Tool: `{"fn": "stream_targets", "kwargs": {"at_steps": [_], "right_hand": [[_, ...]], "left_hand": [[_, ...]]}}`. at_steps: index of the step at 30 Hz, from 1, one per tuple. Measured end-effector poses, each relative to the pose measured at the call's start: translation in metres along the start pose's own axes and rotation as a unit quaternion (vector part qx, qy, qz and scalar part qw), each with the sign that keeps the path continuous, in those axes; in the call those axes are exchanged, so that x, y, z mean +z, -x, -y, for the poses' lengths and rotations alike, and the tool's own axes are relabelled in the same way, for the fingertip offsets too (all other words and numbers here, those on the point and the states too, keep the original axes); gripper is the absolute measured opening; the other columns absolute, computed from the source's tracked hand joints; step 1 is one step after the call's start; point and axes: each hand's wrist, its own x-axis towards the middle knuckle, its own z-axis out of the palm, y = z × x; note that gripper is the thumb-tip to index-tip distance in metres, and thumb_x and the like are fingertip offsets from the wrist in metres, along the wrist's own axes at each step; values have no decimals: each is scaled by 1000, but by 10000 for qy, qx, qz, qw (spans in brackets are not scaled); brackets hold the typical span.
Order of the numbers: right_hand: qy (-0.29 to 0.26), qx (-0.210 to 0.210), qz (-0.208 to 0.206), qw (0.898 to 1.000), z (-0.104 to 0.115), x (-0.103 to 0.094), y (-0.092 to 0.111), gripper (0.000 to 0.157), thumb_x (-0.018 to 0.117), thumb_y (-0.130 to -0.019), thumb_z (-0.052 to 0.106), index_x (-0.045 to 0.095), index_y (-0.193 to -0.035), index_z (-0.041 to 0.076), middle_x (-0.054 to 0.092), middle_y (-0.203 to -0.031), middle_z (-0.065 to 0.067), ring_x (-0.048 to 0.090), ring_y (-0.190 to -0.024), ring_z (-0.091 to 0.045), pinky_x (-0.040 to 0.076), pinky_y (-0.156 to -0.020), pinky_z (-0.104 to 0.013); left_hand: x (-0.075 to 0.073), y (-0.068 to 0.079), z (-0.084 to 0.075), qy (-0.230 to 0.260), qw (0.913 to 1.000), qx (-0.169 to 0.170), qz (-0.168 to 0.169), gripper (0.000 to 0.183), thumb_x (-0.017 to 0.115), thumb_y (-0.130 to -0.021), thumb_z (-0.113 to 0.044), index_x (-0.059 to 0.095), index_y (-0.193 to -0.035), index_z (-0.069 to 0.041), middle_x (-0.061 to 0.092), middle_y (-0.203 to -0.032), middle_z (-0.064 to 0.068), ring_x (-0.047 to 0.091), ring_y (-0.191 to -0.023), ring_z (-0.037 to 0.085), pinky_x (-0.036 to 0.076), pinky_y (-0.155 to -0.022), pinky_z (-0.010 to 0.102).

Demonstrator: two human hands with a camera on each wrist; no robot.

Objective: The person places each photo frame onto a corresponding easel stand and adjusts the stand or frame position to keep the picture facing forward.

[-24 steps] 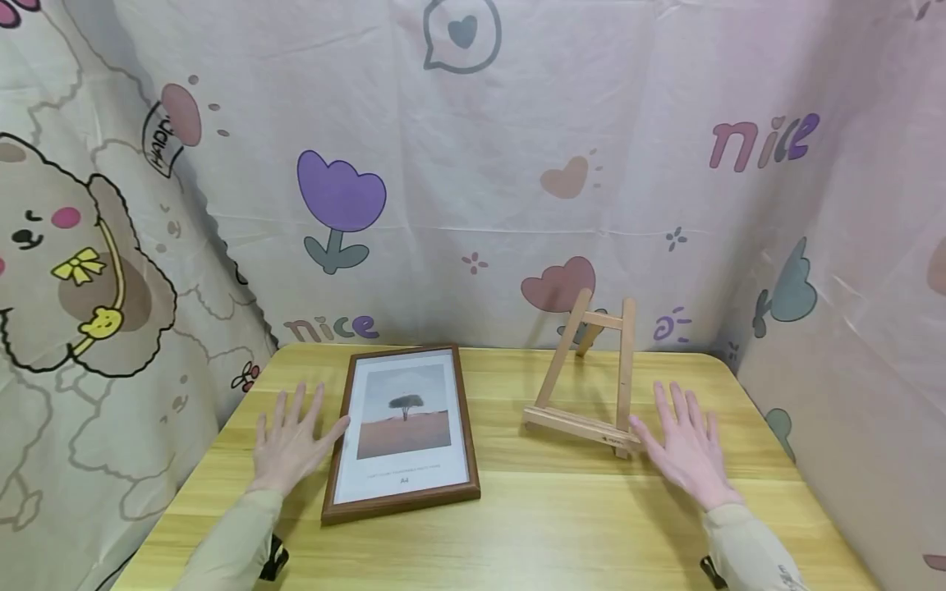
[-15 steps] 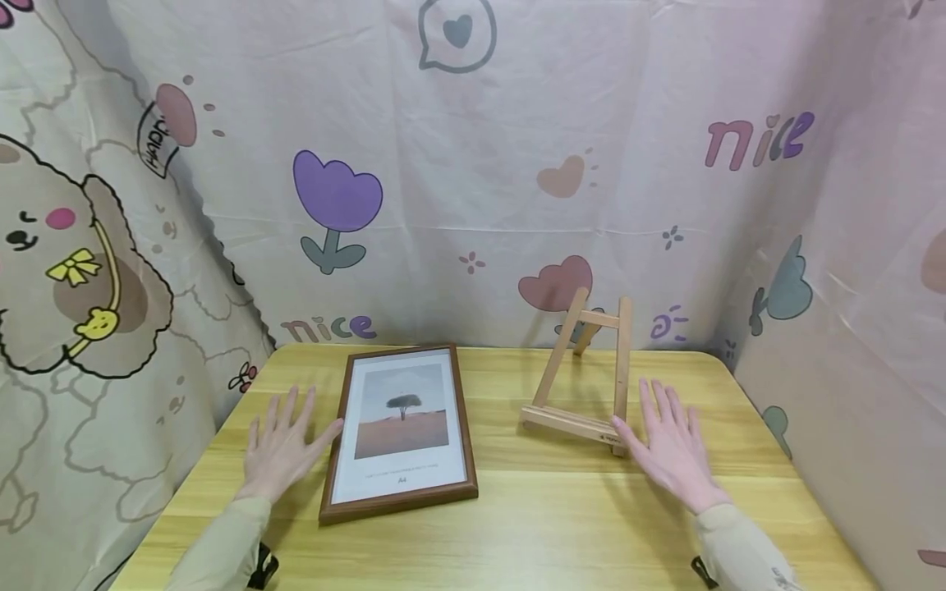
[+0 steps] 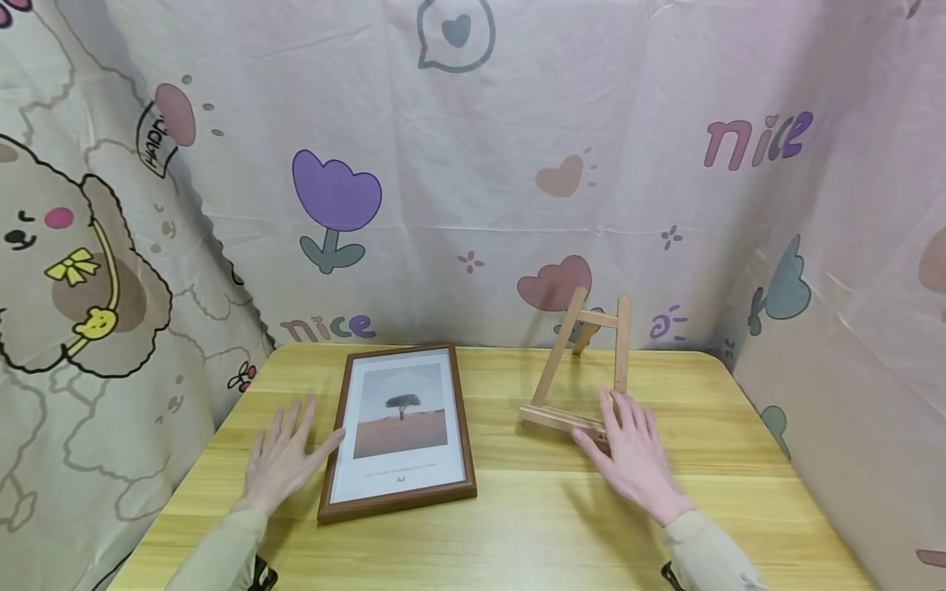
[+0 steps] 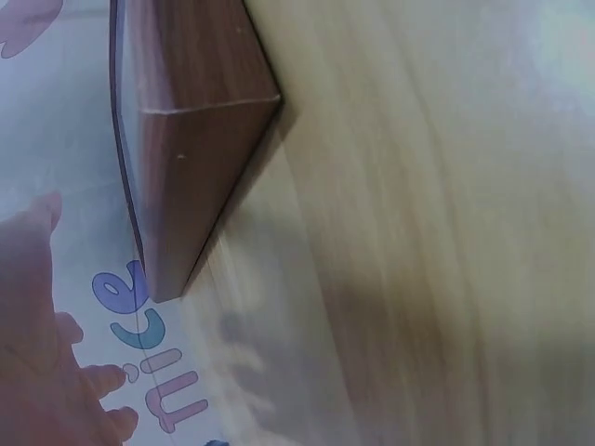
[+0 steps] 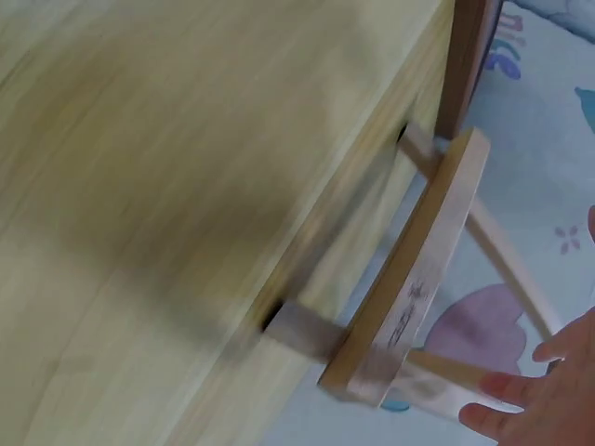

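A brown picture frame [image 3: 399, 423] with a print of a lone tree lies on the table's left half. My left hand [image 3: 279, 460] is beside its left edge, fingers spread, the thumb tip overlapping that edge in the head view. In the left wrist view a lower corner of the picture frame [image 4: 200, 158] stands close. A small wooden easel [image 3: 565, 417] stands on the right half, leaning back on its rear leg. My right hand [image 3: 631, 460], fingers extended, reaches over the right end of its ledge and hides that end. The right wrist view shows the easel's ledge [image 5: 409, 279] near the fingertips [image 5: 493, 420].
The light wood table [image 3: 517, 525] reaches back to a patterned cloth [image 3: 458, 180] hanging behind it and along both sides. Bare table top lies between the picture frame and the easel.
My right hand has moved left from beside the easel to over its ledge's right end. My left hand has shifted slightly toward me. The picture frame and easel stay put.
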Motion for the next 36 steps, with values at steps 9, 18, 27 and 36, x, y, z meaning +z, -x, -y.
{"fn": "stream_targets", "kwargs": {"at_steps": [9,18,27,36], "right_hand": [[-258,-82,130,9995,22,11,-4,84,54,-98,55,24,-160,7,36,-157,-24,33,-144,-47,26,-119,-67],[-716,-53,528,9960,43,20,-9,84,53,-98,57,27,-159,5,38,-157,-23,37,-143,-48,30,-116,-69],[-1125,-273,920,9890,62,35,-14,83,54,-98,55,26,-159,6,41,-154,-25,38,-143,-45,25,-120,-66],[-1461,-414,1376,9788,85,52,-17,84,50,-98,61,28,-159,6,37,-157,-27,32,-146,-48,22,-120,-69]], "left_hand": [[5,4,-1,111,9998,169,60,96,42,-98,-68,2,-163,-10,13,-164,32,13,-147,58,8,-116,77],[9,8,-1,510,9984,207,142,99,49,-97,-63,3,-162,-4,15,-161,37,20,-142,63,16,-111,80],[15,11,0,707,9968,156,328,105,54,-95,-62,3,-160,2,16,-158,39,22,-139,64,22,-107,82],[19,15,2,1038,9929,-59,585,107,58,-94,-61,3,-160,3,12,-158,40,18,-140,62,23,-106,82]]}}
